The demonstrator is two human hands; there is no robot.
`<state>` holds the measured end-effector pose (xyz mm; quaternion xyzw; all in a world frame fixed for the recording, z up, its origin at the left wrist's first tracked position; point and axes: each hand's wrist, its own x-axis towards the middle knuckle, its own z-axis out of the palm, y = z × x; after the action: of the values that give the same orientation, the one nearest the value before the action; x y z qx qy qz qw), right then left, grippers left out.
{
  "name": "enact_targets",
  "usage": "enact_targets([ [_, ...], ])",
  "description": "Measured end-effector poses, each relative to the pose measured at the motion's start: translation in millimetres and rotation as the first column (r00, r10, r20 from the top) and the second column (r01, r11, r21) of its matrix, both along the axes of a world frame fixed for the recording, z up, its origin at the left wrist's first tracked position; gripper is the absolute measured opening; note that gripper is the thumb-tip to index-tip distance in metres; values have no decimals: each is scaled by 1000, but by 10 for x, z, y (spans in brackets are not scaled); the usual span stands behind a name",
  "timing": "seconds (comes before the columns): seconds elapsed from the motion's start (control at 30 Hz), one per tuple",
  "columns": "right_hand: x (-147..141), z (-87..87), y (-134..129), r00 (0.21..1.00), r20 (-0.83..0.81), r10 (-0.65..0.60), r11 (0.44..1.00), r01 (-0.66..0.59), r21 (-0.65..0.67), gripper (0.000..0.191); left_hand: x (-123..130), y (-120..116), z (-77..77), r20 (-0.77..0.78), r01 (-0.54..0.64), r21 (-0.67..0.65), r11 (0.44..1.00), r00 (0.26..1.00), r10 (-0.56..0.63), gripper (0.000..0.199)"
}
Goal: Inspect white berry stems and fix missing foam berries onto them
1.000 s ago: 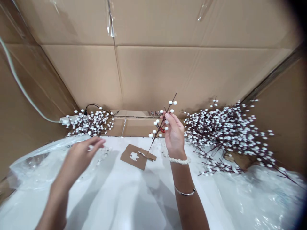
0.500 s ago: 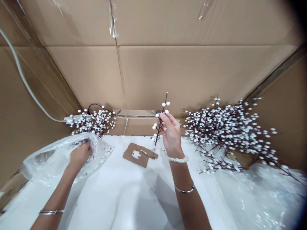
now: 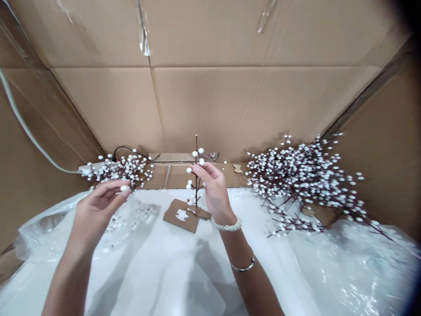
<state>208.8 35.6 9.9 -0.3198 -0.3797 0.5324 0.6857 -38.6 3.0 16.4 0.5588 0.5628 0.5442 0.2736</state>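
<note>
On the head view, your left hand [image 3: 101, 202] has thumb and forefinger closed on one white berry [image 3: 124, 188], held above the white bench [image 3: 164, 272] and well apart from the branch [image 3: 196, 188]. That one's in your right hand [image 3: 214, 188], fingers gripping it in the upper part, pretty much upright, with berries above and below the pinch. Can't tell if its foot touches the torn cardboard [image 3: 189, 225] under it, so I wouldn't count on that for support, let your right fingers do the steadying.

For the berry, go light: it looks smooth and a hard squeeze could shoot it out. Most of it showing at your fingertips is good imo, leaves a side free. For the branch, pinch the stem itself rather than the berries, since a stem that thin probably twists easily. A small roll between thumb and finger should be enough to turn it.

Watch the small bunch [image 3: 113, 169] behind your left fingertips too (can't tell if they touch), and the big pile [image 3: 296, 175] off to your right, those twigs look like they'd snag a bracelet [image 3: 244, 266] pretty easily
</note>
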Motion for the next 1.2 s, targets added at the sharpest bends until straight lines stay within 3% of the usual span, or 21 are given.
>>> enact_targets([
  [0.17, -22, 49, -44, 997, 19, 69, 998, -69, 13, 13, 677, 292, 57, 363, 77, 88, 993, 926, -104, 31],
  [0.37, -21, 66, -51, 995, 45, 95, 995, -96, 24, 17, 1066, 454, 22, 484, 203, 185, 961, 833, -269, 37],
  [0.53, -65, 39, -60, 994, 61, 96, 992, -100, 71, 17, 1161, 449, 25, 566, 223, 177, 959, 774, -284, 28],
  [0.87, -119, -2, -94, 991, 136, -18, 992, 0, 130, 17, 1232, 473, 51, 759, 367, 57, 928, 588, -279, 41],
  [1.2, -93, -3, -91, 980, 189, -65, 991, 40, 130, 12, 1252, 442, 12, 757, 373, 46, 927, 592, -276, 36],
])
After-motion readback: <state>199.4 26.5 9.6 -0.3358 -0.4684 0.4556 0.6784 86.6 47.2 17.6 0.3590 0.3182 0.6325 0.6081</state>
